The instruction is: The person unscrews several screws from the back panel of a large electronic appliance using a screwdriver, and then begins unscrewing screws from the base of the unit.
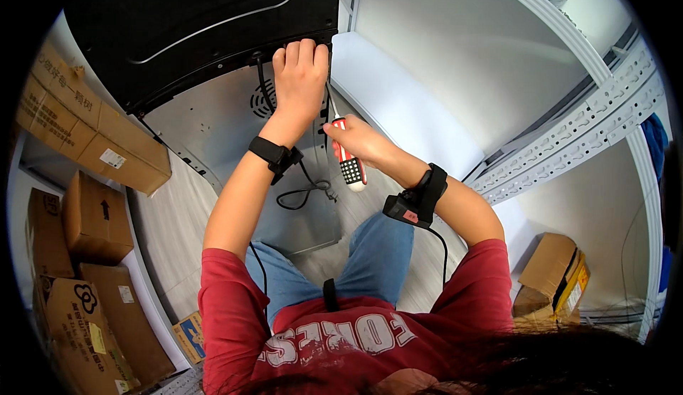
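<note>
A large black metal panel [213, 25] meets a grey sheet-metal face [213, 132] along a row of screws. My left hand [302, 75] is at the panel's lower right corner, fingers closed and bent over the edge. Its fingertips are hidden, so what they pinch or press cannot be made out. In my right hand [361, 142] is a screwdriver [348, 156] with a red, white and black patterned handle. Its thin shaft points up beside my left wrist, along the metal's right side. The tip is hard to see.
A black cable [267, 85] runs down past a round slotted vent [260, 99]; a looped cord [306, 196] hangs lower. Cardboard boxes [99, 217] stand on shelving at left. White perforated rack posts [562, 139] and an open carton [544, 274] are at right.
</note>
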Tool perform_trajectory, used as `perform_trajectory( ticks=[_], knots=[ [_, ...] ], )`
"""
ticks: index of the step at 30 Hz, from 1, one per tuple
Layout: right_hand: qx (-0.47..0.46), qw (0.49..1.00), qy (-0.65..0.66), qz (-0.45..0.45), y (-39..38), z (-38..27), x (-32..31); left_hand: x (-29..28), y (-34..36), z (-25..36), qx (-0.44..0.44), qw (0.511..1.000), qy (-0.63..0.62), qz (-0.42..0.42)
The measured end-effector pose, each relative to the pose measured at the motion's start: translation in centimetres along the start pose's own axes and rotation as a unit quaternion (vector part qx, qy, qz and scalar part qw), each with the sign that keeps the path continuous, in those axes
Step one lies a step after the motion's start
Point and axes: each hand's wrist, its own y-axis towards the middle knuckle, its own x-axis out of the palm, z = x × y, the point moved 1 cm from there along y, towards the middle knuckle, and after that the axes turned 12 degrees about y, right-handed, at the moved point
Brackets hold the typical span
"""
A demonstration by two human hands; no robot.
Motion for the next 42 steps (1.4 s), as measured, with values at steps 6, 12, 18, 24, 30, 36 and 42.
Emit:
perform_trajectory(
  ticks=[6, 12, 18, 24, 30, 36, 42],
  knots=[
    [0.002, 0.997, 0.077, -0.005, 0.2, 0.4, -0.2, -0.1, 0.8, 0.1, 0.006, 0.999, -0.044, -0.019],
    [0.017, 0.996, 0.089, -0.015, 0.1, -0.3, 0.3, 0.7, -0.2, -0.2, -0.003, 1.0, -0.014, 0.003],
    [0.039, 0.995, 0.094, -0.024, -0.3, -0.4, 0.0, -1.3, -3.2, 0.6, 0.019, 0.987, -0.161, -0.014],
    [0.023, 0.995, 0.096, -0.035, -0.5, -0.8, 0.2, -1.3, -6.8, 1.1, 0.048, 0.96, -0.273, -0.03],
    [-0.054, 0.998, 0.002, 0.016, -1.8, -1.8, -0.4, -0.9, -5.2, 1.6, 0.036, 0.96, -0.277, 0.006],
    [-0.275, 0.865, -0.395, 0.14, -9.5, -1.6, 0.8, -0.6, -5.1, 2.2, 0.003, 0.964, -0.264, 0.032],
    [-0.351, 0.628, -0.628, 0.297, -9.2, 1.5, 1.4, -0.7, -4.7, 2.9, -0.016, 0.966, -0.258, 0.016]
  ],
)
